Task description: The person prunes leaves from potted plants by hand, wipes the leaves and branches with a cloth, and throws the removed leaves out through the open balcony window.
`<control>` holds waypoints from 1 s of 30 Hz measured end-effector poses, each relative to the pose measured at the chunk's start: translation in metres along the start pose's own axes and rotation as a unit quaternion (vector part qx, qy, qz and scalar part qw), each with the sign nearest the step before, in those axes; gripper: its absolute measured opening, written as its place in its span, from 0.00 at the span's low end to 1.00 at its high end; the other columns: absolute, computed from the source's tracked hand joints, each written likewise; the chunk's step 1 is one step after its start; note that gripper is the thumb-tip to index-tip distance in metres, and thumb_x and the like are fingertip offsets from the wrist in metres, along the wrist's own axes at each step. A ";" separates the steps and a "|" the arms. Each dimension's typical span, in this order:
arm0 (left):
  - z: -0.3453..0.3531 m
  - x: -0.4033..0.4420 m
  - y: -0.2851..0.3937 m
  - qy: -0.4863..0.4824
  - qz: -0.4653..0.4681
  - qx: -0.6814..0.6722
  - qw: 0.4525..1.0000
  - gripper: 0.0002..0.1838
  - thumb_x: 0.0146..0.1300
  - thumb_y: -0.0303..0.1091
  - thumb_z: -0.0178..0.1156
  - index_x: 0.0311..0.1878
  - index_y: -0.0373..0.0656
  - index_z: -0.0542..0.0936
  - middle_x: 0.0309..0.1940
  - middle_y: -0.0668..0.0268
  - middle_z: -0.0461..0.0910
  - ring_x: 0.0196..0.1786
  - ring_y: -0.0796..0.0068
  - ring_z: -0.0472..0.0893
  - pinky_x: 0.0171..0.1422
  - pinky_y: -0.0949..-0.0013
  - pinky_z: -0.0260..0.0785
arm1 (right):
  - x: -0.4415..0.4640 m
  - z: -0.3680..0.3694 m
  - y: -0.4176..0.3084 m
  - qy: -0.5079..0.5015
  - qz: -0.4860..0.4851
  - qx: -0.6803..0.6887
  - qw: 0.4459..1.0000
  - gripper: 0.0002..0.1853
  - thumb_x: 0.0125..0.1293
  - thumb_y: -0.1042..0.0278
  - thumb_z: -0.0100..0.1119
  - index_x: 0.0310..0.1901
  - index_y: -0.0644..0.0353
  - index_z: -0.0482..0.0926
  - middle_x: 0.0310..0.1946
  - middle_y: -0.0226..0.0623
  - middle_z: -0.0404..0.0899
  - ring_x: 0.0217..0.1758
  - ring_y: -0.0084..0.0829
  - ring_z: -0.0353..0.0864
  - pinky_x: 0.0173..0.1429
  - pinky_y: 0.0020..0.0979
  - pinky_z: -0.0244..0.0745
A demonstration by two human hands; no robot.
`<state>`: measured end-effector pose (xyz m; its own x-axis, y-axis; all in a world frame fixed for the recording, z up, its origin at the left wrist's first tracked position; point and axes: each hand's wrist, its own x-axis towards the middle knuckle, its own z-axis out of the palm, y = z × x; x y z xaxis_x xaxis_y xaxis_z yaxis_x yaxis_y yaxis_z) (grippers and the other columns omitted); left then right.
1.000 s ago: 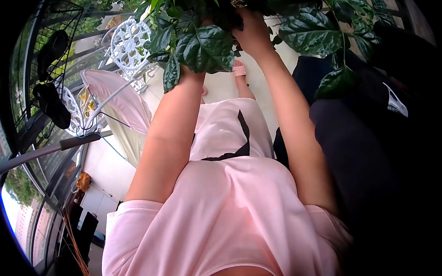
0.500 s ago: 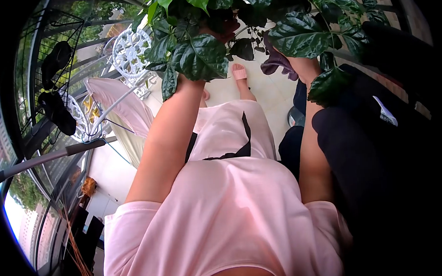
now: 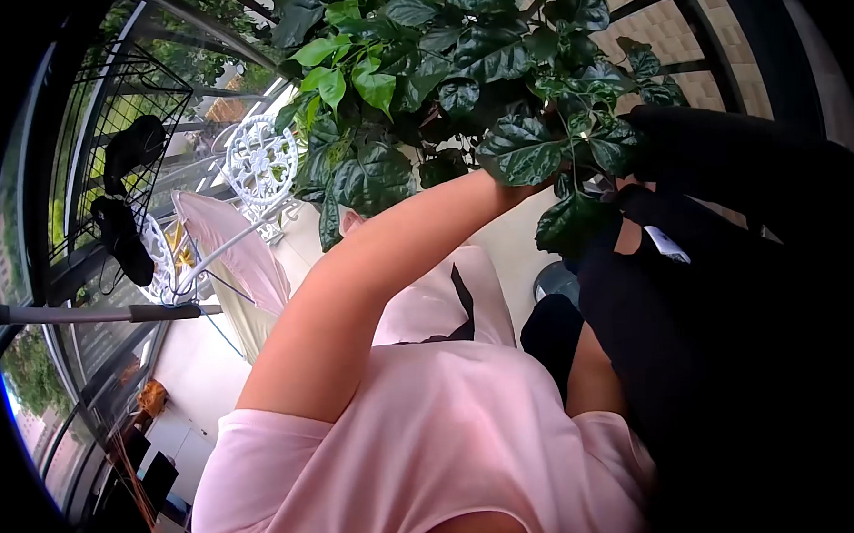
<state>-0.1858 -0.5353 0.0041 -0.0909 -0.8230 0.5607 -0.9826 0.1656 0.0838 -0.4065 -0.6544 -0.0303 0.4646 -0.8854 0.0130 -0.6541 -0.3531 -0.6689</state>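
A leafy potted-type plant [image 3: 475, 55] with dark glossy leaves and a few bright green ones fills the top middle. My left hand [image 3: 527, 192] reaches across to the right, in under a large dark leaf [image 3: 522, 151]; its fingers are hidden there. Only a bit of my right hand or wrist [image 3: 628, 239] shows, between a low-hanging leaf [image 3: 574, 224] and black cloth [image 3: 677, 322]. Leaves and cloth cover its fingers, so what either hand holds is out of sight.
Black garments hang close on my right. To the left are a white ornate metal chair [image 3: 261, 161], a hanging pale pink cloth [image 3: 235, 241], a grey pole [image 3: 96, 313] and a wire rack [image 3: 142, 79] with dark shoes [image 3: 121, 232]. Windows line that side.
My left hand has moved right, from the plant's middle to its right side. My right hand has slipped behind black cloth, and the dark purple piece beside it is out of sight. More foliage shows.
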 end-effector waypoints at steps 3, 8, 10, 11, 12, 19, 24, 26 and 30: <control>0.023 0.015 -0.023 -0.070 -0.025 0.033 0.997 0.11 0.56 0.34 0.51 0.37 0.38 0.76 0.26 0.62 0.72 0.31 0.64 0.74 0.38 0.62 0.67 | 0.005 -0.007 0.007 0.008 0.009 0.004 1.000 0.19 0.54 0.69 0.63 0.48 0.59 0.75 0.41 0.36 0.78 0.44 0.27 0.76 0.51 0.27 0.70; 0.021 0.015 -0.099 -0.082 -0.082 0.153 0.981 0.11 0.55 0.35 0.51 0.36 0.39 0.76 0.26 0.62 0.73 0.32 0.64 0.74 0.38 0.61 0.67 | 0.011 -0.014 0.001 0.002 0.011 0.013 1.000 0.19 0.54 0.70 0.63 0.48 0.59 0.74 0.41 0.36 0.78 0.45 0.27 0.76 0.51 0.27 0.70; 0.002 0.007 -0.131 -0.108 -0.108 0.227 0.962 0.11 0.55 0.35 0.51 0.36 0.40 0.76 0.26 0.62 0.73 0.33 0.65 0.74 0.39 0.61 0.67 | 0.011 -0.013 -0.010 -0.012 0.012 0.025 1.000 0.19 0.54 0.70 0.62 0.49 0.59 0.74 0.41 0.36 0.78 0.45 0.27 0.76 0.51 0.27 0.70; -0.010 0.006 -0.142 -0.158 -0.107 0.281 0.941 0.10 0.55 0.36 0.51 0.35 0.40 0.76 0.27 0.62 0.73 0.33 0.65 0.74 0.39 0.61 0.67 | 0.011 -0.013 -0.017 -0.021 0.012 0.031 0.999 0.19 0.54 0.70 0.62 0.49 0.58 0.74 0.41 0.36 0.78 0.45 0.27 0.77 0.51 0.27 0.70; -0.022 0.006 -0.145 -0.237 -0.093 0.344 0.904 0.10 0.55 0.36 0.51 0.35 0.40 0.76 0.27 0.62 0.73 0.33 0.65 0.74 0.39 0.61 0.67 | 0.009 -0.012 -0.023 -0.034 0.012 0.038 0.999 0.19 0.54 0.70 0.62 0.49 0.58 0.74 0.41 0.37 0.78 0.45 0.27 0.77 0.51 0.27 0.70; -0.096 -0.004 -0.100 -0.397 0.035 0.516 0.758 0.31 0.46 0.50 0.64 0.52 0.42 0.75 0.51 0.45 0.72 0.45 0.58 0.75 0.43 0.59 0.66 | -0.004 0.027 -0.143 -0.193 0.032 0.189 0.962 0.19 0.50 0.71 0.59 0.47 0.59 0.75 0.38 0.40 0.78 0.42 0.37 0.78 0.49 0.30 0.71; -0.096 -0.006 -0.112 -0.408 -0.042 0.405 0.817 0.24 0.50 0.48 0.62 0.46 0.41 0.77 0.48 0.49 0.75 0.44 0.60 0.76 0.40 0.61 0.67 | -0.006 0.043 -0.179 -0.203 -0.016 0.209 0.956 0.20 0.51 0.75 0.58 0.48 0.59 0.74 0.39 0.36 0.76 0.40 0.24 0.76 0.46 0.26 0.71; -0.097 -0.004 -0.115 -0.389 -0.035 0.396 0.831 0.20 0.52 0.45 0.62 0.44 0.41 0.78 0.46 0.51 0.76 0.43 0.61 0.76 0.39 0.61 0.67 | -0.001 0.039 -0.181 -0.206 -0.022 0.242 0.948 0.23 0.53 0.77 0.57 0.54 0.57 0.72 0.41 0.33 0.74 0.40 0.21 0.74 0.46 0.24 0.71; -0.103 -0.003 -0.119 -0.379 -0.080 0.314 0.867 0.15 0.54 0.42 0.61 0.40 0.41 0.78 0.40 0.56 0.75 0.43 0.61 0.77 0.39 0.59 0.69 | 0.027 0.010 -0.198 -0.175 -0.090 0.336 0.921 0.26 0.51 0.75 0.59 0.56 0.57 0.70 0.42 0.35 0.76 0.43 0.25 0.77 0.50 0.28 0.72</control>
<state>-0.0518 -0.4962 0.0774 0.2083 -0.9682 -0.1387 -0.8655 -0.1165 -0.4872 -0.2590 -0.6052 0.0949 0.7704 -0.6375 0.0065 -0.0851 -0.1129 -0.9900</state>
